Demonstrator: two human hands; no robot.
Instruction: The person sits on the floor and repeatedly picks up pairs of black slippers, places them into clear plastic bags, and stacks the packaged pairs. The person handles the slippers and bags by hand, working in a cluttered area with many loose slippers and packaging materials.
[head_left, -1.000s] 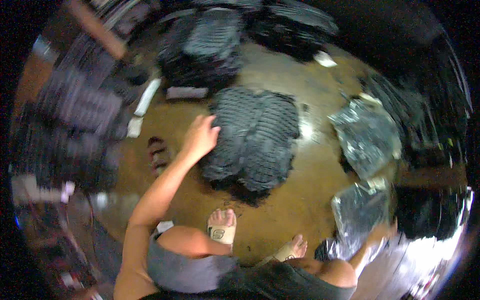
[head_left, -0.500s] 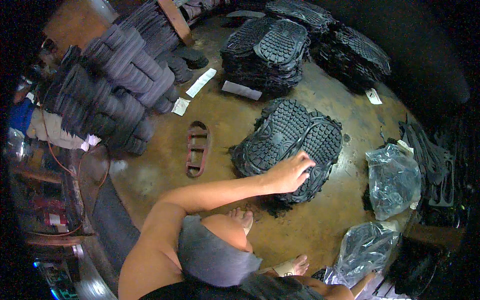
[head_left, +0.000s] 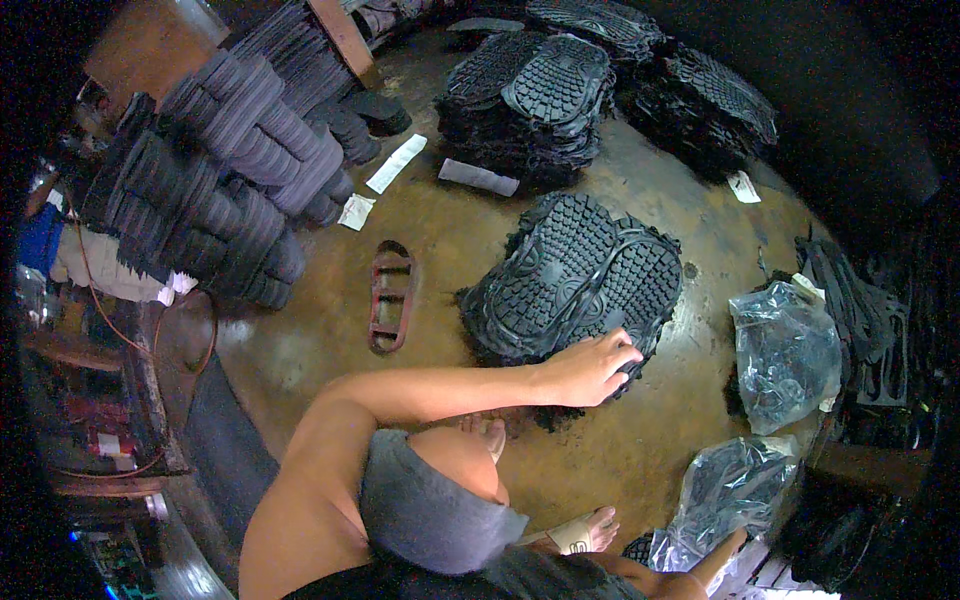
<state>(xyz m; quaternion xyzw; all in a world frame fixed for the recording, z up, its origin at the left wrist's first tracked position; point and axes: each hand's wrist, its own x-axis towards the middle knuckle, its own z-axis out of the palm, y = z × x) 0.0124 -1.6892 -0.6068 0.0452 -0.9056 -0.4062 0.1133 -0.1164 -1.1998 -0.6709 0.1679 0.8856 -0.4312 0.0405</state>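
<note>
Sole stack (head_left: 568, 260) sitting on floor (head_left: 435, 300). Left hand (head_left: 592, 368) half-curling over stack's near edge, right hand (head_left: 727, 553) touching plastic bag (head_left: 735, 490) right of stack — holds unclear; pinching lightly probably keeping stack aligned.

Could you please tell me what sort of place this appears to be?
It is probably a footwear workshop or storeroom, judging by the stack of treaded black soles on the floor, the similar stack beyond it, and the piles of layered dark-grey pieces at the left.
</note>
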